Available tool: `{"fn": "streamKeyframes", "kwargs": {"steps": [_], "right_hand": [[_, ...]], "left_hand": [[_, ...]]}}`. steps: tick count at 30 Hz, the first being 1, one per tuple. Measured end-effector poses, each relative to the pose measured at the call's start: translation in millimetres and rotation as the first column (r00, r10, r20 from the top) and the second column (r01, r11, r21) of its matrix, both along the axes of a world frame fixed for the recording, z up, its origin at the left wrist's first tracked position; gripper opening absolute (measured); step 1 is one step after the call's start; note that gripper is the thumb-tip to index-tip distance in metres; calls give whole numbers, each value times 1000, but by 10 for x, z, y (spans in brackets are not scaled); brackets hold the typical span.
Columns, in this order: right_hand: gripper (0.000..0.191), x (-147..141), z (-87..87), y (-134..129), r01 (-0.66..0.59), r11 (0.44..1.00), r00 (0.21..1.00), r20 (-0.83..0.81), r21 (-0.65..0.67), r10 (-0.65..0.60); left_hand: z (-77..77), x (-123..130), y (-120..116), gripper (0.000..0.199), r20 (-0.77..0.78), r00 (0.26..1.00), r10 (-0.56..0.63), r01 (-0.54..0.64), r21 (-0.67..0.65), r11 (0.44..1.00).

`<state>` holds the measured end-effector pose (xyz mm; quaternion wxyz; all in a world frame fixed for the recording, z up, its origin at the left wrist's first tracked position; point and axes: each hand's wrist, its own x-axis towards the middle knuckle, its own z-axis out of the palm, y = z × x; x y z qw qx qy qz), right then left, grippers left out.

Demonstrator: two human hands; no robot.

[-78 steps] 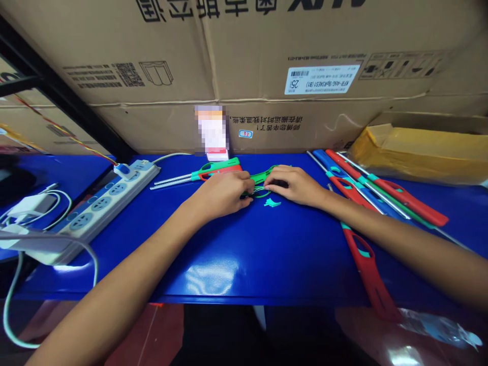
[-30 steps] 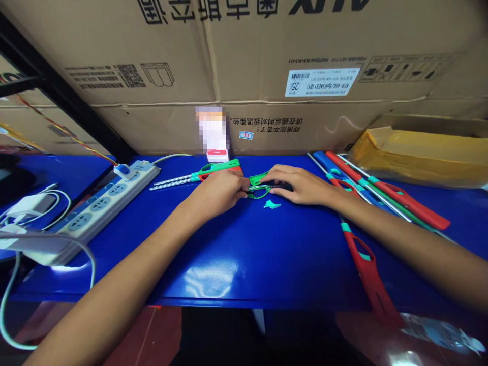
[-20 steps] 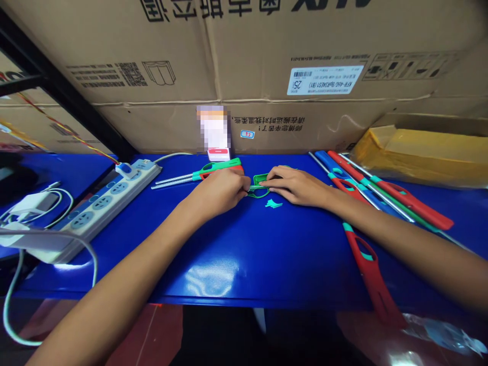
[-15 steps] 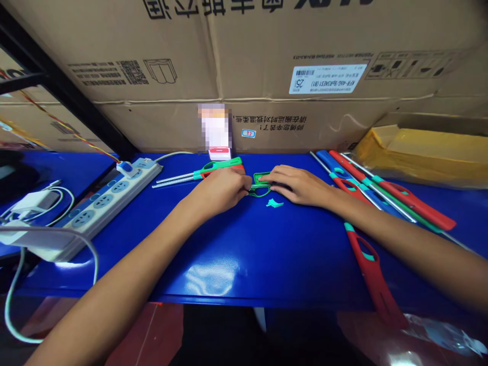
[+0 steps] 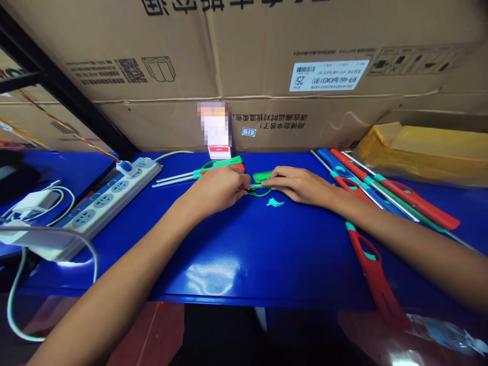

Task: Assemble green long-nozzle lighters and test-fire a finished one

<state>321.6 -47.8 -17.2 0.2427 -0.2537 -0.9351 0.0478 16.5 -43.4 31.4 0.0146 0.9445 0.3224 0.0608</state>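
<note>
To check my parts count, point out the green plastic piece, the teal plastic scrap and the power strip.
green plastic piece (image 5: 262,177), head view, on its upper tab
teal plastic scrap (image 5: 275,203), head view, on its middle
power strip (image 5: 103,201), head view, on its socket face

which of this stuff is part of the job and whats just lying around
In use: left hand and right hand on the green plastic loop; green-and-red long lighter; teal plastic piece.

Lying about: red-and-teal long lighter; power strip; cardboard carton.
</note>
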Motion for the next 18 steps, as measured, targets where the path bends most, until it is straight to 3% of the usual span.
{"fn": "streamKeyframes", "kwargs": {"steps": [18], "right_hand": [[41, 16, -8, -4, -19, 1000, 999, 33, 12, 19]], "left_hand": [[0, 25, -16, 16, 24, 1000, 12, -12, -15, 1000]]}}
